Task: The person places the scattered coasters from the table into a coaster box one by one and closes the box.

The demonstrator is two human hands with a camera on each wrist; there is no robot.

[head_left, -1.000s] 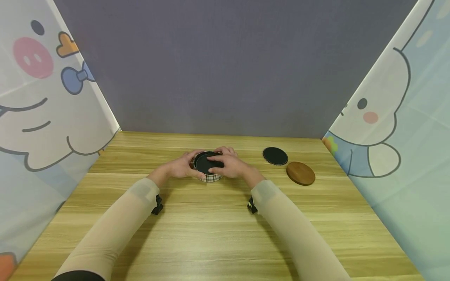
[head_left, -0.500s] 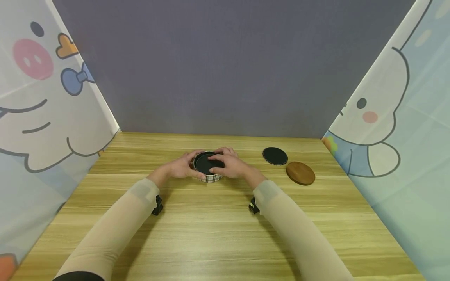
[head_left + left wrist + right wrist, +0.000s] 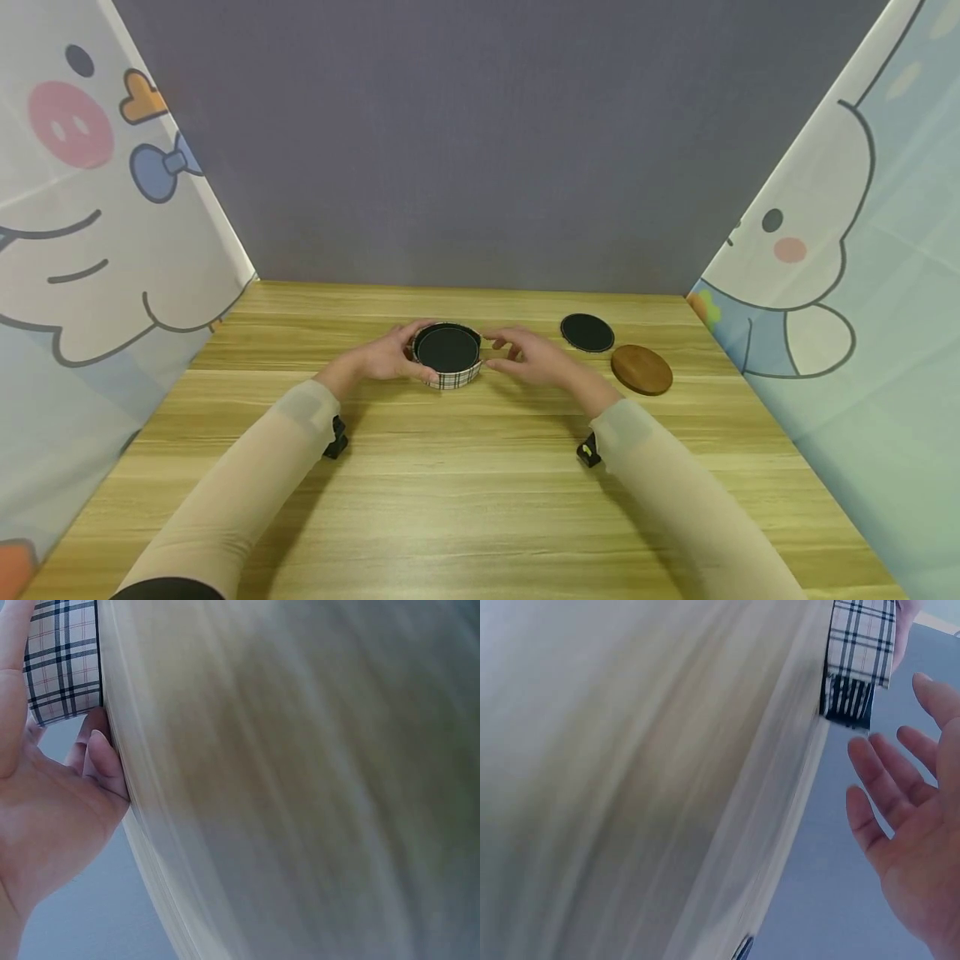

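Note:
A round plaid box (image 3: 447,363) stands on the wooden table (image 3: 450,500) with a black disc (image 3: 447,348) lying in its top. My left hand (image 3: 390,358) grips the box's left side; the left wrist view shows the fingers curled round the plaid wall (image 3: 64,664). My right hand (image 3: 525,354) hovers just right of the box, fingers spread and holding nothing. In the right wrist view the open right hand (image 3: 911,817) is apart from the plaid box (image 3: 860,652).
A second black disc (image 3: 587,332) and a round wooden lid (image 3: 641,370) lie at the back right of the table. Cartoon-printed curtains (image 3: 90,233) close both sides, and a grey wall (image 3: 480,142) stands behind.
My right hand has lifted off the black disc on the box and moved right, opening. The left hand and the box have stayed put.

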